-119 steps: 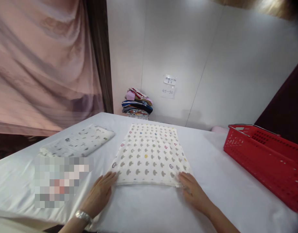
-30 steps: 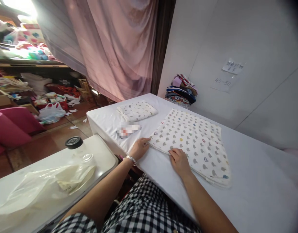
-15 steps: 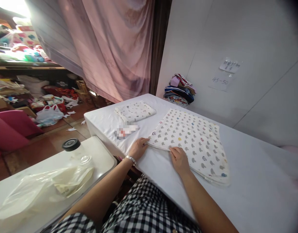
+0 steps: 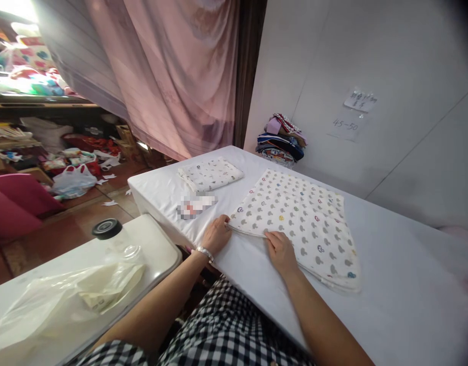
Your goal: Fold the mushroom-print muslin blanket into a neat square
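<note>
A white cloth [image 4: 294,213] printed with grey and coloured mouse-head shapes lies folded in layers on a white-covered table [image 4: 401,274]. My left hand [image 4: 217,235] pinches its near left corner between thumb and fingers; a bracelet is on that wrist. Along the near edge, to the right, my right hand [image 4: 281,251] grips the cloth's rim with fingers bent over it. Farther back on the left rests a second folded white cloth [image 4: 211,174] with a small print. Between it and my left hand is a small blurred-out item [image 4: 195,205], whose kind I cannot tell.
At the lower left stands a white side table [image 4: 163,244] with a clear jar with a black lid [image 4: 106,229] and a plastic bag [image 4: 73,295]. A stack of folded fabrics [image 4: 281,141] sits by the wall [image 4: 409,168]. A pink curtain [image 4: 180,76] hangs behind.
Both hands keep their hold on the mouse-print cloth in nearly the same place. The view has shifted slightly; the cloth lies as before.
</note>
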A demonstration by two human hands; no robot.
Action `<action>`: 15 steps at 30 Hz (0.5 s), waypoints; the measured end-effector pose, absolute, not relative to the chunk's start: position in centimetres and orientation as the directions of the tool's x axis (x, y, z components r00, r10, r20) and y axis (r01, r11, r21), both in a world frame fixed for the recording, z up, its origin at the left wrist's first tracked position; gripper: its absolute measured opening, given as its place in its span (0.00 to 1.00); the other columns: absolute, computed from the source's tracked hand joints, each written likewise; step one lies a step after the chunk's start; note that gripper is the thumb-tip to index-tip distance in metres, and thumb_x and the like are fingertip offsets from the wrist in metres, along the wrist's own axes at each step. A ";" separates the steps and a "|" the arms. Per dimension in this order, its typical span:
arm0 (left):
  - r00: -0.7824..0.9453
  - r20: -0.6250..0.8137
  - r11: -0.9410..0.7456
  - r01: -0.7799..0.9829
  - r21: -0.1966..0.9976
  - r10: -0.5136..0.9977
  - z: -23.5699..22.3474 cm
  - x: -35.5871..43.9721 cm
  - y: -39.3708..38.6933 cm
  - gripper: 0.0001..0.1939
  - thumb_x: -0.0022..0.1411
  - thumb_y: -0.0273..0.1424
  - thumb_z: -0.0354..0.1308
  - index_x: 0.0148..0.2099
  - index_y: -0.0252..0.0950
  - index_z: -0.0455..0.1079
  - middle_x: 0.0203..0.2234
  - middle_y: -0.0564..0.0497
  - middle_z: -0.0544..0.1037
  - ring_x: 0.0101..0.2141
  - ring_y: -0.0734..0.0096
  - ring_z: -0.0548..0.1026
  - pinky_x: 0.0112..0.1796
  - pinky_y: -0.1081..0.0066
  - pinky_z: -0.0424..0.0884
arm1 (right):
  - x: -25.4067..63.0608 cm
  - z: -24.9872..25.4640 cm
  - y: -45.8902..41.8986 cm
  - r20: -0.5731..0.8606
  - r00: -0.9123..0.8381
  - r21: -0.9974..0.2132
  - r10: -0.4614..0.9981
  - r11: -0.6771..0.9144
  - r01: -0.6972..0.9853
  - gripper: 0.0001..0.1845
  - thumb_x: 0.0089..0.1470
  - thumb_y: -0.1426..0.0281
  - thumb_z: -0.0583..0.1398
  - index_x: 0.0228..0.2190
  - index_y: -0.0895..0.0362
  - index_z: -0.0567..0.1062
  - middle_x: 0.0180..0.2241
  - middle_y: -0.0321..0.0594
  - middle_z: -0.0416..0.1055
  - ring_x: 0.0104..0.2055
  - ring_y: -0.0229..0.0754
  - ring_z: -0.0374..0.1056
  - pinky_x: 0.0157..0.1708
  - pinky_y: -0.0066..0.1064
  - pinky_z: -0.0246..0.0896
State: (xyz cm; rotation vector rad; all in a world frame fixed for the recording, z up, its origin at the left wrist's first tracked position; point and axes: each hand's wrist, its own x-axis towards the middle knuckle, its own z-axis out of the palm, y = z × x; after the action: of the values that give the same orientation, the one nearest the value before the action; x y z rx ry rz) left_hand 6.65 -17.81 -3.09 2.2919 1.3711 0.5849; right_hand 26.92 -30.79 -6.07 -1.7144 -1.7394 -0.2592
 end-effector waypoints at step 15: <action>0.402 0.236 -0.462 0.688 0.559 0.884 -4.0 6.9 -17.4 0.17 0.53 0.24 0.50 0.46 0.38 0.62 0.34 0.51 0.73 0.34 0.68 0.71 0.36 0.69 0.65 | 26.9 -6.0 -30.8 0.568 0.088 -0.310 0.819 0.114 0.944 0.18 0.57 0.74 0.48 0.46 0.55 0.71 0.38 0.44 0.70 0.40 0.44 0.63 0.39 0.36 0.61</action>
State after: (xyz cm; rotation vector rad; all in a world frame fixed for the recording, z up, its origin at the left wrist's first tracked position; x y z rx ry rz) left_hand 6.94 -17.44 -4.04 2.2913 1.3548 0.7232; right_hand 26.92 -30.80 -5.96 -1.7221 -1.7478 -0.2467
